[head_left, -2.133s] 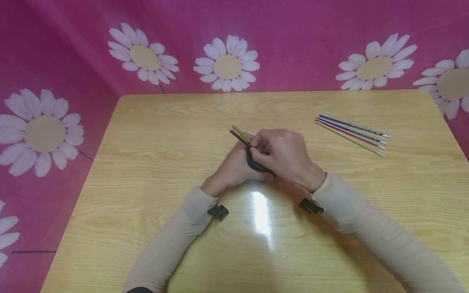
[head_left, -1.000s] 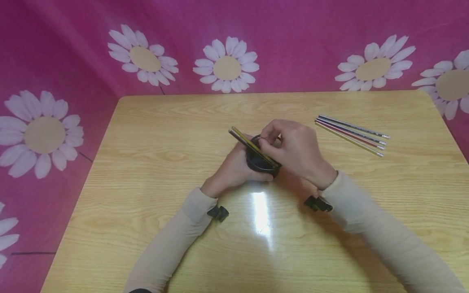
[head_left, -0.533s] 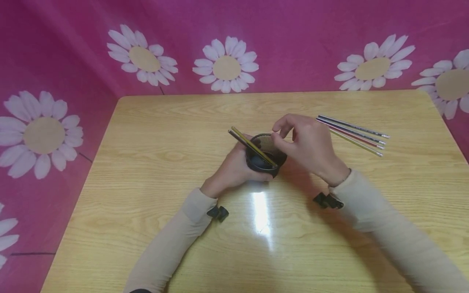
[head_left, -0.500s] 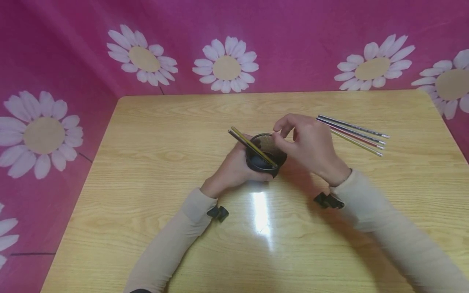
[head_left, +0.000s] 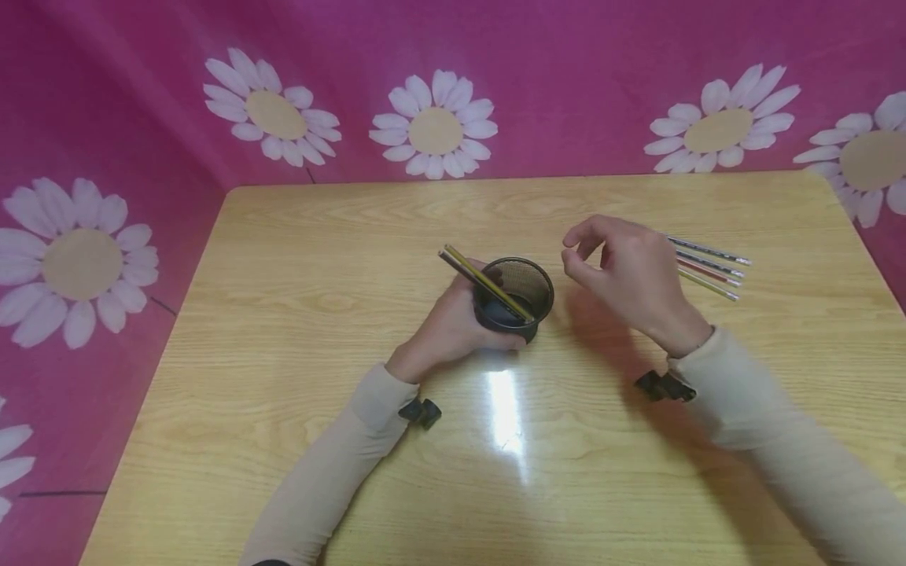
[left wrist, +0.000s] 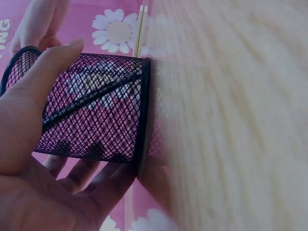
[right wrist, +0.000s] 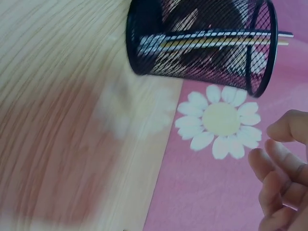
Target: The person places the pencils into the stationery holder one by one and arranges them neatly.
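Black mesh cup [head_left: 527, 277] stands upright on the tabletop [head_left: 318, 259] in front of me, its round mouth facing up. My left hand [head_left: 453, 318] grips it from the left side; from the left wrist I see my thumb laid over the mesh wall and my fingers around the opposite side. Two pencils [head_left: 488, 284], one yellow with black and one dark, stand tilted in the cup, side by side, with their upper ends sticking out past the rim on the left, above my left hand.

My right hand [head_left: 633, 271] is apart from the cup, to its right and raised above the tabletop. Its fingers are loosely bent and free, thumb and forefinger curving toward each other. Just past it lie four loose pencils [head_left: 708, 262], two dark, one red and one yellowish, slightly fanned, their eraser ends to the right and their other ends hidden behind my hand. Behind the tabletop hangs a pink cloth [head_left: 566, 79] printed with white daisies. My beige sleeves [head_left: 771, 424] reach my wrists.
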The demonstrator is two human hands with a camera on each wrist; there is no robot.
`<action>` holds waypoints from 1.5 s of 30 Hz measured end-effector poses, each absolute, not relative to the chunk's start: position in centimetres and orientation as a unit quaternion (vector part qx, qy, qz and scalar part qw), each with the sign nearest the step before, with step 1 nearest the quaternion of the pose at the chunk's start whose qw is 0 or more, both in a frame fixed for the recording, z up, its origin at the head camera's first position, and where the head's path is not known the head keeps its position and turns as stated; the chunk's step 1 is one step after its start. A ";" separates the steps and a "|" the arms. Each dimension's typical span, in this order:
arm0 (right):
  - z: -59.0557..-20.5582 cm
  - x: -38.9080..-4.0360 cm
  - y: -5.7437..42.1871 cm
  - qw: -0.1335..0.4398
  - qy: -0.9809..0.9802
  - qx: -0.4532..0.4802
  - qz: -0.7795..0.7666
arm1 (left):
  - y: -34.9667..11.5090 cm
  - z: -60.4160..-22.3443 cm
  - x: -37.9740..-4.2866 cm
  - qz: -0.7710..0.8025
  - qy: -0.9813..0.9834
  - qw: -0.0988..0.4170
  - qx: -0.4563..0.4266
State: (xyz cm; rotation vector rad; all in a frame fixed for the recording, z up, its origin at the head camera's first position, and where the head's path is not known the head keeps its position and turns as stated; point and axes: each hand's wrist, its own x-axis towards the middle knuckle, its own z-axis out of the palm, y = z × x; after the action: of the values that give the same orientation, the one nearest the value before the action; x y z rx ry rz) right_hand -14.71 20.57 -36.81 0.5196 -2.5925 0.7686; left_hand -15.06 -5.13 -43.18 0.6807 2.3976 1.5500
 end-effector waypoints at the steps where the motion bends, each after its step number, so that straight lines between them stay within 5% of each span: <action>1: -36.9 -14.8 20.8 0.191 -0.925 0.185 0.272 | -5.1 -43.2 -15.1 0.526 0.812 0.102 0.232; 18: -37.5 -15.7 24.5 0.187 -0.942 0.171 0.220 | -5.2 -43.0 -15.0 0.523 0.815 0.105 0.226; 45: -39.8 -16.7 30.1 0.087 -0.980 0.084 0.158 | -5.2 -42.9 -14.9 0.529 0.812 0.112 0.222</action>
State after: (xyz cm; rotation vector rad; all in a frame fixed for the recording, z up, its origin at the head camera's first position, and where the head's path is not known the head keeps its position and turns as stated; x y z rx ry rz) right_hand -16.70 30.12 -39.85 0.2516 -2.9182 0.4698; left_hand -14.89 -5.17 -42.95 0.6505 2.3830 1.5527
